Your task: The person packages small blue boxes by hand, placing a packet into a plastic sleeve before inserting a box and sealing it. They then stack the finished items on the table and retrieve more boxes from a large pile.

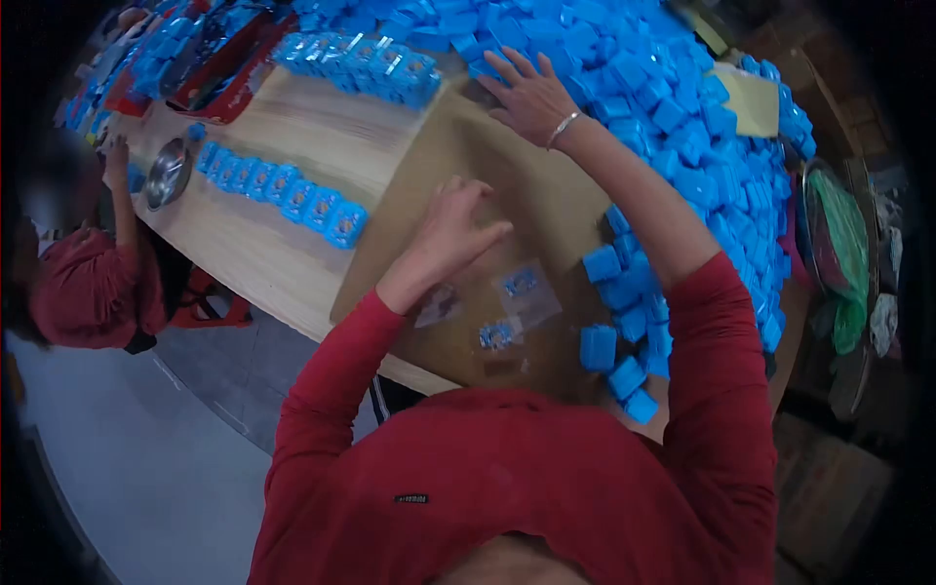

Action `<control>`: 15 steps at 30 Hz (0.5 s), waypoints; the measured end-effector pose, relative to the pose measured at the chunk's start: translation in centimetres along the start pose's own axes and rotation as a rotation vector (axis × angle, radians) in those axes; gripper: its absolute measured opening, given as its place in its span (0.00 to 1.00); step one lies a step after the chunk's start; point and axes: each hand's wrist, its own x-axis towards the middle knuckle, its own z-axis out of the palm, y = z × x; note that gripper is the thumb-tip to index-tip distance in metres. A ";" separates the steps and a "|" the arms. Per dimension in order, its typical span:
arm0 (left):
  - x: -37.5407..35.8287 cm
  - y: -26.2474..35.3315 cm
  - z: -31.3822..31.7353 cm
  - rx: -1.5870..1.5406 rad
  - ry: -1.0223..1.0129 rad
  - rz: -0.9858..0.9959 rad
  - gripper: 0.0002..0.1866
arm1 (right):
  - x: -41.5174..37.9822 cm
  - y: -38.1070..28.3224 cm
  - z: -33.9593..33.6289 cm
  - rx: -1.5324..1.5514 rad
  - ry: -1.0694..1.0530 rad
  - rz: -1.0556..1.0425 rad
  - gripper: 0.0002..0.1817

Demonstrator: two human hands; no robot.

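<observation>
My right hand [534,96] reaches to the near edge of a large heap of small blue plastic cases [634,68]. Its fingers are spread and I see nothing held in them. Over a brown cardboard sheet [400,219] hovers my left hand [453,229], thumb apart from loosely bent fingers, with nothing visible in it. On the cardboard near that hand lie a clear plastic bag [538,302] with a blue printed piece [520,283] and another small blue printed piece [495,335]. Part of a further clear bag [437,306] shows under my left wrist.
A row of blue packs [283,190] and a thicker block of them [361,66] stand on the wooden table [244,244]. At the left are a metal bowl [168,174], a red crate [229,78] and another person [93,283]. A yellowish card [749,102] lies on the heap.
</observation>
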 end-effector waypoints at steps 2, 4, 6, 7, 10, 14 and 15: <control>-2.5 1.4 3.0 0.322 0.010 0.116 0.21 | -2.3 -1.8 -4.8 -0.003 -0.114 0.006 0.24; -3.1 1.2 4.6 0.327 -0.006 0.167 0.16 | -5.9 -3.8 -8.4 0.089 -0.098 -0.013 0.19; -3.3 1.0 5.4 0.341 -0.012 0.225 0.12 | -9.7 -6.1 -10.4 0.242 -0.332 0.127 0.15; -3.3 0.8 5.5 0.349 -0.009 0.259 0.10 | -11.5 -7.4 -11.2 0.263 -0.419 0.145 0.13; -3.9 0.4 5.4 0.224 -0.018 0.292 0.07 | -16.1 -11.1 -9.2 0.202 -0.363 0.165 0.09; -5.5 0.7 4.9 -0.070 0.056 0.132 0.16 | -16.8 -12.6 -6.2 0.264 -0.290 0.178 0.09; -6.2 1.1 4.7 -0.135 0.111 0.103 0.19 | -17.0 -12.5 -6.2 0.281 -0.284 0.176 0.09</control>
